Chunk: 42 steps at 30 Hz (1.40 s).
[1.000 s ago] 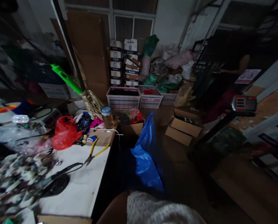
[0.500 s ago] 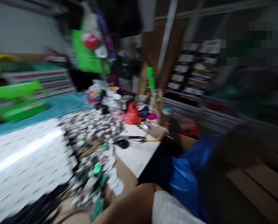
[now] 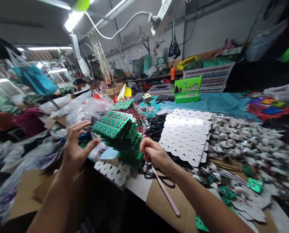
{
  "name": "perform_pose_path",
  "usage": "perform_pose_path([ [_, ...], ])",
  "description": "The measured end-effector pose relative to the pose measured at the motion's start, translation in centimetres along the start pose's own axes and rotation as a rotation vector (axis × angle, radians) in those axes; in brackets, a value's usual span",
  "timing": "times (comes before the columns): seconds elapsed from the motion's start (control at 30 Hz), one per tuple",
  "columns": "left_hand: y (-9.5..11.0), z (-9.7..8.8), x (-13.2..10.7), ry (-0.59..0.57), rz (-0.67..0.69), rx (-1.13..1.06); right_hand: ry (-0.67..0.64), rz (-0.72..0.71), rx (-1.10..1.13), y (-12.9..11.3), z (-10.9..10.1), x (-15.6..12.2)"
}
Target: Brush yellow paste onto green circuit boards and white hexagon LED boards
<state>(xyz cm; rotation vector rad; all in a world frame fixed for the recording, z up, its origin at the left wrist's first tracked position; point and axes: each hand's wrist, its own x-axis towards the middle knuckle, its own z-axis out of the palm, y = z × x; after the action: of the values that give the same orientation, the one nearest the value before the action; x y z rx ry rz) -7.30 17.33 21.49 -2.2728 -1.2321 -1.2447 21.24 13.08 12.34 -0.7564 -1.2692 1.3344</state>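
A tall stack of green circuit boards (image 3: 112, 124) stands on the bench in the middle, its upper boards fanned and tilted. To its left, my left hand (image 3: 75, 147) is raised with fingers and thumb spread, apart from the boards. My right hand (image 3: 156, 154) is just right of the stack, its fingers curled together; what they hold, if anything, is hidden. Below it lies a long thin pink tool (image 3: 166, 192) beside a looped black cable (image 3: 170, 182). White scalloped sheets (image 3: 184, 136) lie in a pile right of my right hand, with black wires (image 3: 156, 125) behind.
Many small white parts with wires (image 3: 238, 136) cover the bench's right side. White scalloped blocks (image 3: 114, 173) sit at its front edge. A green toy-like chair (image 3: 188, 87) stands on blue cloth (image 3: 219, 103) at the back. Plastic bags and cardboard (image 3: 25, 187) fill the left.
The view has swung left from the bench's right end, bringing the circuit-board stack and both hands into sight. Earlier, only a blurred arm showed at the bottom.
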Motion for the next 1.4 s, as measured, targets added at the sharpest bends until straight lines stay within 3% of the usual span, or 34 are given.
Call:
perform_pose_path([
  [0.13,1.4,1.0,1.3,-0.162,0.114,-0.016,0.033,0.045,0.056,-0.6,0.7,1.9],
  [0.37,0.7,2.8,2.9,-0.238,0.062,-0.038,-0.041,0.079,0.127,-0.8,2.1,3.0],
  [0.57,0.3,3.0,3.2,-0.329,0.108,-0.031,-0.088,0.098,0.120,-0.7,3.1,3.2],
  [0.8,0.8,3.3,3.7,-0.281,0.163,0.101,-0.109,0.038,0.141,-0.2,4.2,3.4],
  [1.07,1.1,3.5,4.0,-0.289,0.151,0.114,-0.002,-0.240,-0.444,-0.5,5.6,2.9],
  [1.3,0.7,3.2,4.2,-0.316,0.043,0.043,-0.058,-0.242,-0.300,-0.5,6.3,2.9],
  [1.4,0.8,3.4,4.1,-0.306,0.057,0.069,-0.059,-0.223,-0.310,-0.4,6.0,2.9],
])
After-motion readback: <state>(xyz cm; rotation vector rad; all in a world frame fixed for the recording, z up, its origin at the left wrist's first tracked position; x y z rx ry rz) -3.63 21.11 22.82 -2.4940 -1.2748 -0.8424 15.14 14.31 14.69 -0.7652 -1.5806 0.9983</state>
